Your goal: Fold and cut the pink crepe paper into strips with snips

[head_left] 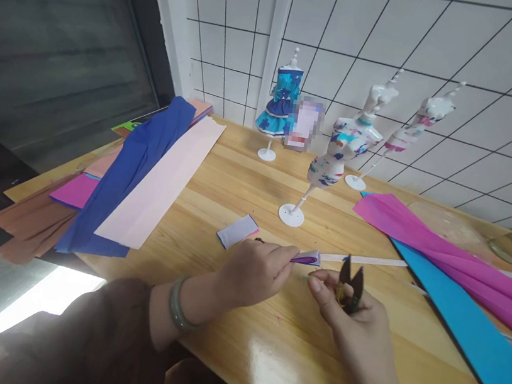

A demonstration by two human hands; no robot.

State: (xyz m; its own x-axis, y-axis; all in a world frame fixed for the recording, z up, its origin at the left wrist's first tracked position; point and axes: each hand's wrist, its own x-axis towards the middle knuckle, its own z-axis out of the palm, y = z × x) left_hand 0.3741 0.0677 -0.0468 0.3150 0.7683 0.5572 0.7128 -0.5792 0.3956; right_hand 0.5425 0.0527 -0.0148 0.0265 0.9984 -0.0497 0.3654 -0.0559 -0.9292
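My left hand (251, 274), with a green bangle (179, 305) on its wrist, pinches a folded purple-and-lilac strip (307, 258) between thumb and fingers. Close by on the right, my right hand (354, 307) is closed around small dark snips (350, 285), their two pointed blades sticking up. Its thumb and forefinger meet near the strip's end; whether they pinch something thin cannot be made out. A small folded lilac piece (238, 231) with a pink edge lies just beyond my left hand. Behind both hands runs a narrow pale strip (365, 260) on the table.
On the wooden table (219, 180) stand a mini dress form in a blue dress (282, 103) and two paint-stained white dress forms (345, 147). Blue (133, 168) and pale pink crepe paper (166, 186) lie left; magenta (447, 257) and turquoise sheets (471, 318) lie right.
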